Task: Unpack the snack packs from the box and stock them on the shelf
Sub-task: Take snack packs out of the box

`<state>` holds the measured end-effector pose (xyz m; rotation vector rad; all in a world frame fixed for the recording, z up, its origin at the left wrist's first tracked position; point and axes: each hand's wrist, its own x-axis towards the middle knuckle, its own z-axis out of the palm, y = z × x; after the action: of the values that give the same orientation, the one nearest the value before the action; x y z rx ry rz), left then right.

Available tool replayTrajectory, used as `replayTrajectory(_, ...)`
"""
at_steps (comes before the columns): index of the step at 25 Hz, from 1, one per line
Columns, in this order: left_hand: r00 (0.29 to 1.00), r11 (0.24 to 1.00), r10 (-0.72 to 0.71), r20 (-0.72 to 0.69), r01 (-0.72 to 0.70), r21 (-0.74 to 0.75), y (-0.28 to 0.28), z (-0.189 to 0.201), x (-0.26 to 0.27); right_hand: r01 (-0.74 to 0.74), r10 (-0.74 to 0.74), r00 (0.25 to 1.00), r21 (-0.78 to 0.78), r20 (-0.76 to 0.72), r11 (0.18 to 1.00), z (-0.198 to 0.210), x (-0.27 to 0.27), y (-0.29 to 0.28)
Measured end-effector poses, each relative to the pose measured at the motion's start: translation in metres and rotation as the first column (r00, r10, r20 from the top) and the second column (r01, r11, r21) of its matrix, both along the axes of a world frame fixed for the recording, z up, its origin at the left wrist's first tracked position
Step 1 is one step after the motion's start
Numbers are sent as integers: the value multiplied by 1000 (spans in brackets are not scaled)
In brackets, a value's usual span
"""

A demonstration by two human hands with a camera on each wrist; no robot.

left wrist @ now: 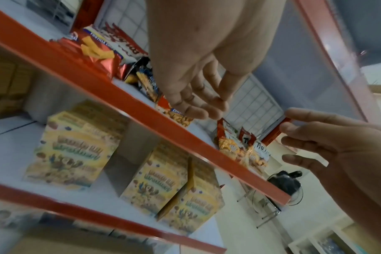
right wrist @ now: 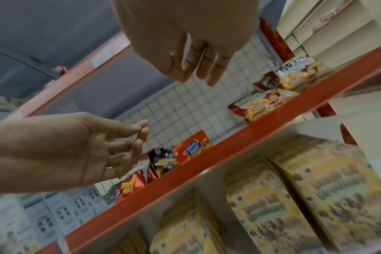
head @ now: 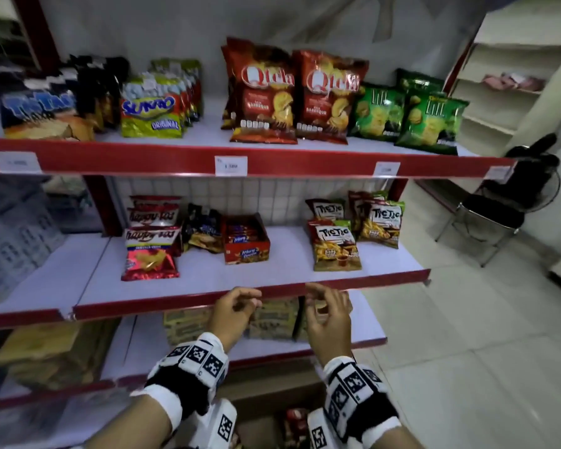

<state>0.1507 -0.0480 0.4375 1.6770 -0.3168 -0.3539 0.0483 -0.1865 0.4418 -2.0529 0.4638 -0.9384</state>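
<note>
Hands empty at this moment: left hand [head: 237, 307] and right hand [head: 329, 314] both hover just in front of the red lip of the middle shelf [head: 250, 294], fingers loosely curled, gripping nothing. Wrist views confirm it; no pack lies between the fingers of either hand.

Snack packs: those already stocked stand on the shelves, e.g. Tic Tic packs [head: 336, 246] at right and Happy Tos packs [head: 151, 251] at left of the middle shelf. Box [head: 272, 413] sits low, below the wrists, between the forearms; a red pack [head: 297, 422] shows inside, so stock appears to remain.

Judgement: step in hand is likely the reach down for the next pack.
- Take the pack by its top seam or edges; a squeeze on the belly would crush the contents.
- Bare white board between Mary Queen carton [head: 246, 243] and Tic Tic packs looks the obvious slot.
- Stand it upright, label forward, in line with its neighbours.
</note>
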Motion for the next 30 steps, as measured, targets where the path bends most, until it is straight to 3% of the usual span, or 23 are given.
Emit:
replayTrajectory(9, 942, 970, 122, -312, -47, 237, -28, -144, -20, -110, 191, 896, 217, -401, 970, -127, -25, -34)
replayTrajectory(18, 833, 907, 273, -482, -55, 418, -62, -271, -39, -73, 249, 745, 296, -619, 953, -256, -33, -84)
replayTrajectory(22, 801, 887, 302, -518, -37, 461, -66, -341, -40, -28, 253, 618, 301, -744, 953, -329, -34, -89)
replayTrajectory(27, 765, 887, 303, -568, -9, 461, -60, -442, -28, -161, 327, 437, 285, -838, 945, -446, -16, -100)
replayTrajectory(28, 759, 888, 292, -582, 12, 460, -58, -465, -23, -194, 352, 391, 298, -850, 935, -473, -10, -102)
replayTrajectory(30, 760, 887, 260, -595, 56, 459, -52, -507, -10, -321, 365, 218, 287, -905, 903, -525, 7, -105)
